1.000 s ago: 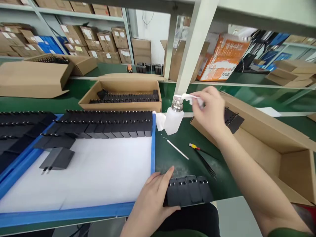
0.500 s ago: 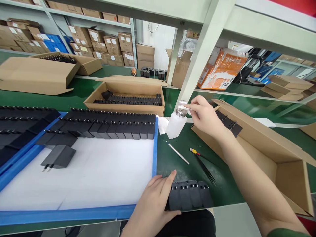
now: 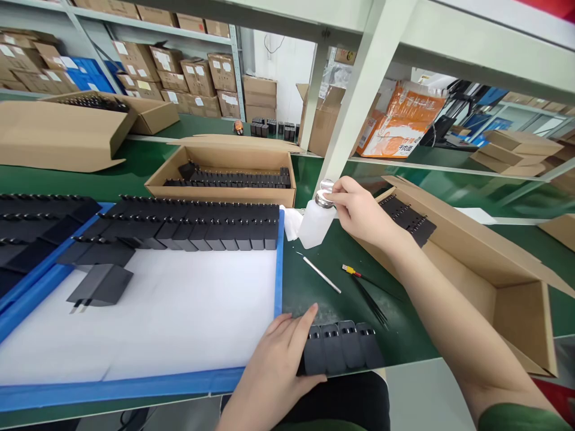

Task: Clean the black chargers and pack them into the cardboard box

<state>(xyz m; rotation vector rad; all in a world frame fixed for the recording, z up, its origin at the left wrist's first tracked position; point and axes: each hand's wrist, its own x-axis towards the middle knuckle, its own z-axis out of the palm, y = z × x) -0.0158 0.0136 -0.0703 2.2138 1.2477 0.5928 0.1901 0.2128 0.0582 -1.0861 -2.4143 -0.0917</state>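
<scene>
Right hand (image 3: pixel 331 196) pinched what looked like white wipe (image 3: pixel 328 196) on bottle (image 3: pixel 315 226) top; straight press suited. Left hand (image 3: pixel 281 365), lower centre, half-curled, steadied adapters (image 3: pixel 345 347).

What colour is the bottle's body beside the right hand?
The bottle has a translucent, milky-white body, seen best in the head view.

From here, the left hand (image 3: pixel 281 362) hides one end of the black adapters (image 3: pixel 344 348), and the right hand (image 3: pixel 359 211) partly covers the metal cap (image 3: pixel 321 200) of the white bottle (image 3: pixel 315 226).
</scene>
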